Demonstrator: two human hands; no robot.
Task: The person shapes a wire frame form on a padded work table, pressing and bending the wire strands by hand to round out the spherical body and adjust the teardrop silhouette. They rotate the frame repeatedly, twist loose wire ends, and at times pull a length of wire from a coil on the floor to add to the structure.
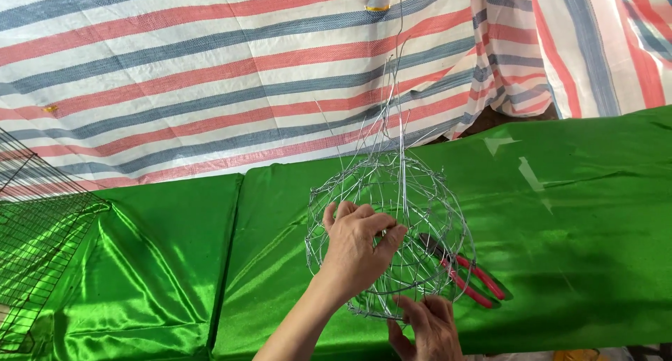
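On the green cloth [161, 263], head view only: a round wire frame [392, 235], ball-shaped and open-meshed, stands near the middle of the covered table. Long loose wire ends [399, 88] rise from the top of the frame, well above it, against the striped sheet [210, 74] hung behind

Left hand [357, 249]: reaches in from below, laid over the near side of the frame. Fingers curled and partly closed, thumb and forefinger pinched on a wire strand near the frame's middle. Grip looks light, a fingertip hold, not a fist

Right hand [428, 326]: at the bottom rim of the frame, just under it. Fingers bent up around the lowest ring; it seems to steady the frame from below. How tightly it closes I cannot tell, since the wires and the picture's edge hide part of it

Red-handled pliers [469, 273]: lie on the cloth behind the frame, seen through the mesh to its right side, touched by neither hand

Black wire rack [35, 228]: far left of the frame, well apart, leaning over the cloth's edge

Judgement on step: shaping or tying of the frame is in hand, with one strand being set by finger while the base is held still. The loose ends at the top suggest the frame is unfinished. The next move would call for a firm hold on the bottom ring, a steady pull on the pinched strand, and likely the pliers for any twist or cut
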